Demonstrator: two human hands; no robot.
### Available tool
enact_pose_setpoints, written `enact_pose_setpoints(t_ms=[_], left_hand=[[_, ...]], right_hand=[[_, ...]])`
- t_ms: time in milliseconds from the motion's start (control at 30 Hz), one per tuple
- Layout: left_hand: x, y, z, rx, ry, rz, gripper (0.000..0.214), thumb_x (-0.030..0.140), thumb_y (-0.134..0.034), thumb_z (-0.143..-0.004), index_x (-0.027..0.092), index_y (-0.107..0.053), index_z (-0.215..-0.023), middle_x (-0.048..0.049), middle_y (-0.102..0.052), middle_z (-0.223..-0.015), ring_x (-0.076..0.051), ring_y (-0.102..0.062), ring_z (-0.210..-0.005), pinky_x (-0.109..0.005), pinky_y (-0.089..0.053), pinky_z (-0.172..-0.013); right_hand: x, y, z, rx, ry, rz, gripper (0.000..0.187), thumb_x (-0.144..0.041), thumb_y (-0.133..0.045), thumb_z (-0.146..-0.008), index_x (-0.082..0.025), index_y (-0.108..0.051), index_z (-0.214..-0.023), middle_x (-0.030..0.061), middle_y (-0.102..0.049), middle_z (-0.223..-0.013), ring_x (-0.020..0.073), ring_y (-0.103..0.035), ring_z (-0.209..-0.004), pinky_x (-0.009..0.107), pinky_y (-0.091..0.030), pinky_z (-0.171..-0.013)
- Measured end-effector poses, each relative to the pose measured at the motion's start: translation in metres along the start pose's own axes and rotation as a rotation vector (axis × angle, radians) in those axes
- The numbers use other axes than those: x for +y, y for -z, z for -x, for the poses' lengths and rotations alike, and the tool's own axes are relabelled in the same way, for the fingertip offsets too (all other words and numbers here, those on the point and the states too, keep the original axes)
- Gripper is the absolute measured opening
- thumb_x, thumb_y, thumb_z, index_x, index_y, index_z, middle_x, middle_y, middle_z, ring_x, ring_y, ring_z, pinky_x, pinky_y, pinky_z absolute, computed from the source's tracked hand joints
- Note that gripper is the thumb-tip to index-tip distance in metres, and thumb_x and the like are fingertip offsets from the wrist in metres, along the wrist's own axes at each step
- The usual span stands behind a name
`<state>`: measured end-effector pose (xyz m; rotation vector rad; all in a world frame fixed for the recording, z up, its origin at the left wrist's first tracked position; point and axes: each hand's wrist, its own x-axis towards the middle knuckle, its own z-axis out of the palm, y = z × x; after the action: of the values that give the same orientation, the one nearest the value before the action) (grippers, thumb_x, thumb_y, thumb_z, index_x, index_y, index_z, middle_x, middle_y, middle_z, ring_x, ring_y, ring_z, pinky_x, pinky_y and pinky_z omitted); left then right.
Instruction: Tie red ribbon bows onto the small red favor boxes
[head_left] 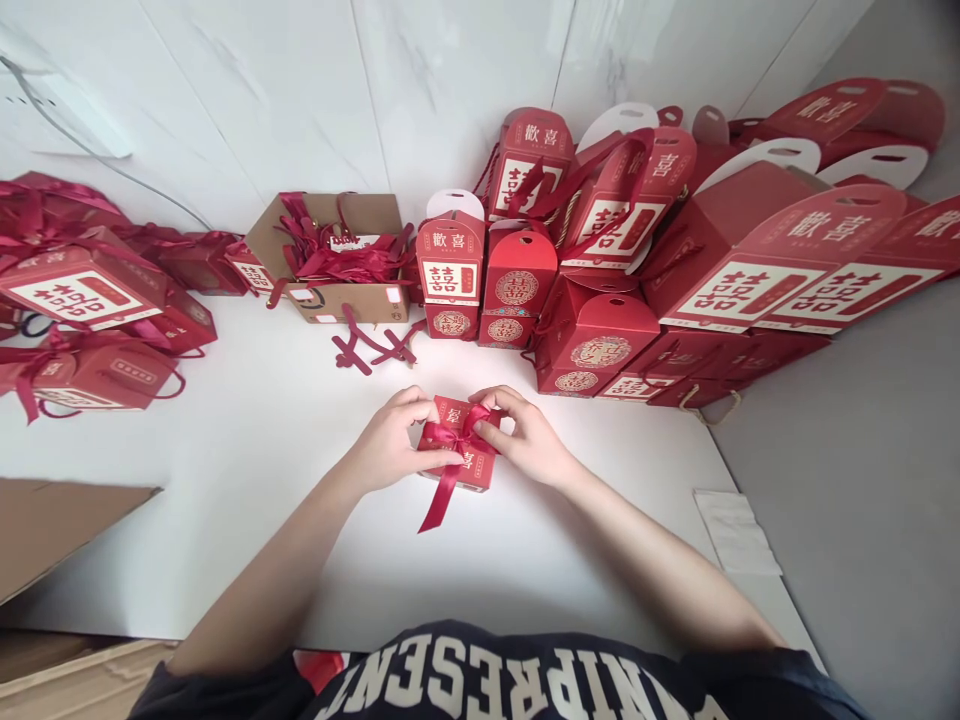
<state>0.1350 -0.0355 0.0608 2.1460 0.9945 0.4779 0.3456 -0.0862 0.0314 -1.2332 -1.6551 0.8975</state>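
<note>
A small red gift box (477, 470) with gold and white characters lies on the white table in front of me. Across its top runs a dark red satin ribbon (442, 497), tied in a bow, with one tail hanging towards me. My left hand (397, 440) pinches the bow's left loop near the knot, its thumb along the box top. With thumb and fingers closed, my right hand (529, 435) grips the bow's right loop. Parts of the loops are hidden behind my fingers.
A cardboard box (352, 302) full of ribbons stands at the back, with loose ribbon pieces (375, 350) before it. Red gift boxes are stacked at right (592, 330) and left (82, 290). A cardboard flap (60, 525) juts in at left; white tissue (735, 530) lies at right.
</note>
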Motion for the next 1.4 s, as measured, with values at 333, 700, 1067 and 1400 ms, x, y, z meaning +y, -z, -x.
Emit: enact_pose_setpoints(t_ms=[333,700,1067,1400], left_hand=[[0.001,0.002,0.001,-0.071,0.031,0.013,0.031,0.048,-0.076,-0.069,0.019,-0.066,-0.077,0.0001,-0.048,-0.085,-0.015,-0.053,-0.076,-0.029,-0.046,-0.076],[0.003,0.010,0.003,-0.113,0.054,0.010,0.027,0.045,-0.070,-0.075,0.020,-0.063,-0.083,0.0006,-0.050,-0.091,-0.015,-0.055,-0.081,-0.030,-0.045,-0.081],[0.006,0.019,0.014,0.092,0.246,-0.224,0.037,0.055,-0.066,-0.074,0.020,-0.061,-0.084,-0.0021,-0.064,-0.087,-0.018,-0.057,-0.077,-0.027,-0.041,-0.065],[-0.007,0.025,0.007,-0.621,0.422,0.265,0.034,0.050,-0.067,-0.076,0.017,-0.076,-0.070,-0.0045,-0.075,-0.080,-0.021,-0.067,-0.081,-0.026,-0.046,-0.070]], right_hand=[[0.002,-0.002,0.004,0.093,0.050,0.185,0.007,-0.016,-0.047,-0.087,-0.021,-0.048,-0.084,0.0029,-0.069,-0.096,0.0151,-0.064,-0.082,0.027,-0.049,-0.073],[-0.005,-0.001,0.009,0.022,0.060,0.562,0.039,-0.016,-0.040,-0.093,-0.023,-0.042,-0.131,0.0024,-0.069,-0.119,0.0154,-0.069,-0.096,0.025,-0.050,-0.079],[-0.011,-0.004,0.011,0.115,-0.010,0.885,0.024,-0.025,-0.042,-0.093,-0.020,-0.059,-0.110,-0.0003,-0.073,-0.090,0.0134,-0.066,-0.066,0.026,-0.030,-0.053],[-0.008,-0.007,0.011,0.137,-0.036,0.964,0.028,-0.027,-0.042,-0.095,-0.022,-0.069,-0.097,-0.0008,-0.073,-0.075,0.0132,-0.065,-0.061,0.027,-0.026,-0.054]])
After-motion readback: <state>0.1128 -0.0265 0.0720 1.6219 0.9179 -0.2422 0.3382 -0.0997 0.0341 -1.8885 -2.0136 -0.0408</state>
